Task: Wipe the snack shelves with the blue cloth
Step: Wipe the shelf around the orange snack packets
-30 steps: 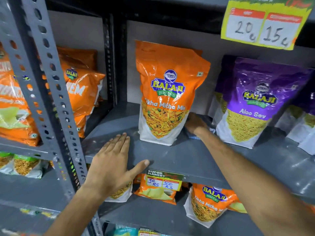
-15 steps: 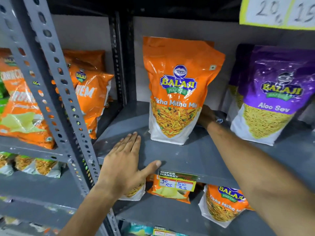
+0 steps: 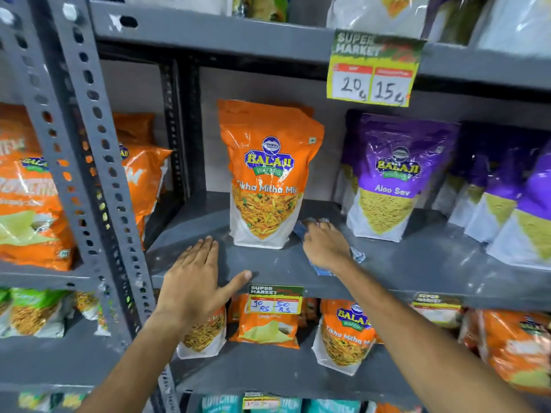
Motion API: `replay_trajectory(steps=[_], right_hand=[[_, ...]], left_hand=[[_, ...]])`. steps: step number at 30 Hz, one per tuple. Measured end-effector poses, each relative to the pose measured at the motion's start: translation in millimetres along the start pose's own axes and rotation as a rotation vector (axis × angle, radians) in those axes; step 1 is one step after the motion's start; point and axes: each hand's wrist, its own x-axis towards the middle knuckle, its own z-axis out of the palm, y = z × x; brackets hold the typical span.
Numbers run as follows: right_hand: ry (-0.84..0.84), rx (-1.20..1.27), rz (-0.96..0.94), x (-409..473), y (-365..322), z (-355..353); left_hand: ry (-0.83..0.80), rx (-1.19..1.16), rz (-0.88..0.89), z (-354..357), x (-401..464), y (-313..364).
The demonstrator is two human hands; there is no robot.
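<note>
The grey metal shelf (image 3: 417,263) runs across the middle of the view. My right hand (image 3: 325,247) presses the blue cloth (image 3: 357,255) flat on it, between the orange Tikha Mitha Mix bag (image 3: 268,174) and the purple Aloo Sev bag (image 3: 393,177). Bits of the cloth stick out behind the fingers and beside the wrist. My left hand (image 3: 196,281) lies flat and empty on the shelf's front edge, left of the orange bag, with the thumb over the lip.
A slotted grey upright (image 3: 86,180) stands at the left, with orange bags (image 3: 26,186) behind it. More purple bags (image 3: 512,204) stand at the right. Price tags hang on the upper shelf edge (image 3: 372,70) and lower edge (image 3: 275,299). Orange bags (image 3: 346,335) fill the shelf below.
My right hand has drawn the cloth forward from behind the orange bag toward the shelf's front. The view has tilted up. My left hand stays put.
</note>
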Motion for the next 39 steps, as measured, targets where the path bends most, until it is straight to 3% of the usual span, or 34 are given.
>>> replay_trajectory(steps=[11, 15, 21, 29, 39], right_hand=[[0.118, 0.009, -0.071, -94.9, -19.9, 2.3], [0.133, 0.048, -0.224, -116.0, -34.9, 3.8], [0.043, 0.083, -0.322, -110.2, -20.8, -7.6], [0.015, 0.099, -0.187, -94.3, 72.1, -30.6], [0.035, 0.156, -0.217, -92.8, 208.6, -55.6]], left_hand=[[0.005, -0.020, 0.017, -6.0, -4.5, 1.6], [0.032, 0.002, 0.039, 0.0, -3.8, -1.3], [0.124, -0.041, 0.296, 17.7, -16.7, 36.1], [0.064, -0.015, 0.440, 15.1, 19.8, 147.1], [-0.155, -0.044, 0.315, 30.9, 58.8, 256.5]])
